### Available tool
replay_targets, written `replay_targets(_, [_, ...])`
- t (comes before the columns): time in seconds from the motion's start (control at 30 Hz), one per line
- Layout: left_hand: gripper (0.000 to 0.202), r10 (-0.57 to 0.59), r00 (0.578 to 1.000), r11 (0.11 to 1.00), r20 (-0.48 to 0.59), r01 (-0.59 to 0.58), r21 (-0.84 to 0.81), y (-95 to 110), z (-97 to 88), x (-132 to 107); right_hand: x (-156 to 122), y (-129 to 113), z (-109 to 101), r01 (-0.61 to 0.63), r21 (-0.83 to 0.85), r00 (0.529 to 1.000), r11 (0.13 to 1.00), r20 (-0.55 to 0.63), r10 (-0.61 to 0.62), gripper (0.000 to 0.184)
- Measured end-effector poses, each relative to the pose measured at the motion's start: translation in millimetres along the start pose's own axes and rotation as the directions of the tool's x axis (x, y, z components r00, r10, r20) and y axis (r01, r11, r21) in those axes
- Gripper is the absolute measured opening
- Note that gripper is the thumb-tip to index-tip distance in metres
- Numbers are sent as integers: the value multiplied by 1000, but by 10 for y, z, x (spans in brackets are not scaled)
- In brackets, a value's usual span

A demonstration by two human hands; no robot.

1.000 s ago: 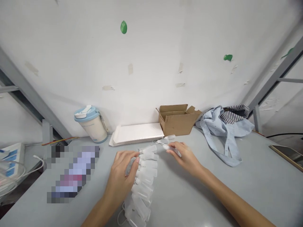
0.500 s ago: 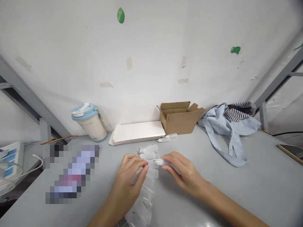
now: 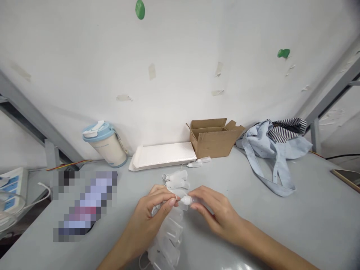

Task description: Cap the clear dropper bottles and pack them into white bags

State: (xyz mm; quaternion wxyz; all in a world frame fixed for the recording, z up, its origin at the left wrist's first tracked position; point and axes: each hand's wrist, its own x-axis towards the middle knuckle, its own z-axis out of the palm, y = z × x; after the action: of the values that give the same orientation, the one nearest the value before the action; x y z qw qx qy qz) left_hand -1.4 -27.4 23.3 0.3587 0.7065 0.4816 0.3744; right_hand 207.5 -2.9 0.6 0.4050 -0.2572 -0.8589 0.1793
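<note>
Over the middle of the desk, my right hand (image 3: pixel 212 208) grips a small clear squeeze bottle (image 3: pixel 186 200) with a white neck. The bottle lies sideways, its narrow tip pointing left. My left hand (image 3: pixel 157 206) is pinched closed right at that tip, thumb against forefinger. A bit of pale loop shows above its fingertips; what they hold is too small to make out. Beneath and between the hands runs a row of several similar translucent bottles (image 3: pixel 171 225), some with thin white loops, partly covered by my left hand.
Two more small bottles (image 3: pixel 195 164) lie by a white flat box (image 3: pixel 165 154) and an open cardboard box (image 3: pixel 215 144). A blue-lidded cup (image 3: pixel 108 148) stands left, near a blurred-out object (image 3: pixel 87 202). A light blue cloth bag (image 3: pixel 277 152) and a phone (image 3: pixel 347 178) are right.
My right hand has brought the bottle slightly left and down. Its tip now meets my left fingertips, where a gap showed before. The view has shifted slightly.
</note>
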Motion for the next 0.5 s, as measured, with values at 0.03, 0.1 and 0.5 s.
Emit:
replay_targets(0.03, [25, -10, 1000, 1000, 9, 10, -11, -2, -4, -1, 0, -2, 4, 4, 9, 1000, 1000, 0, -4, 20])
replay_targets(0.1, [25, -23, 1000, 999, 17, 23, -31, 2, -10, -1, 5, -9, 5, 8, 20, 1000, 1000, -10, -8, 19])
replay_targets(0.5, [26, -25, 999, 996, 38, 28, -83, 28, -20, -1, -6, -30, 13, -32, 66, 999, 997, -20, 34, 18])
